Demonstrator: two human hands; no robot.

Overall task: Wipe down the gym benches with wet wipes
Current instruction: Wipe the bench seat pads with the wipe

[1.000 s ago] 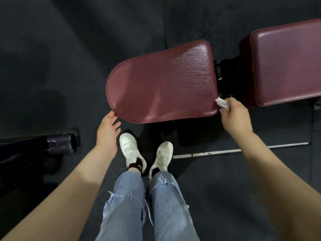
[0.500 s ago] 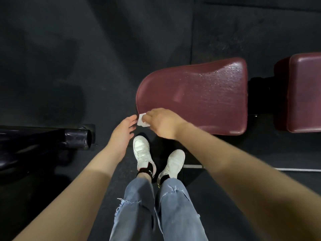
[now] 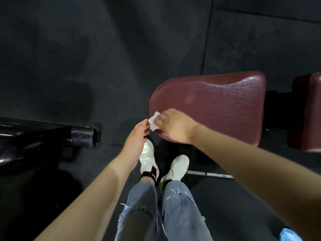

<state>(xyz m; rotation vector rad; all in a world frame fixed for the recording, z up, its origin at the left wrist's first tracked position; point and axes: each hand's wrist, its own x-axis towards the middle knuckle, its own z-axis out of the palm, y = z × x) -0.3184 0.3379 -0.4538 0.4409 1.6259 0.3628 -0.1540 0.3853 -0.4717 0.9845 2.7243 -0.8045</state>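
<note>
- Seat pad (image 3: pixel 217 105): rounded edge points to the left of the view, straight edge to the right; long axis runs left-right.
- Back pad (image 3: pixel 311 112) sits right of it, a dark gap btw them, cut by the frame edge.
- Open floor (image 3: pixel 104 58) beyond and left of the seat pad; a black tube (image 3: pixel 81 137) lies near at left, apart from it.
- Your shoes (image 3: pixel 147 157) stand just below the near edge of the seat pad.
- Wipe (image 3: pixel 153 121) is at the rounded near-left corner of the seat pad, partly past the edge.
- Your right hand (image 3: pixel 175 126) reaches across, fingers curled, pinching the wipe.
- Your left hand (image 3: pixel 136 136) is stretched fwd, fingers straight, tips touching the wipe.
</note>
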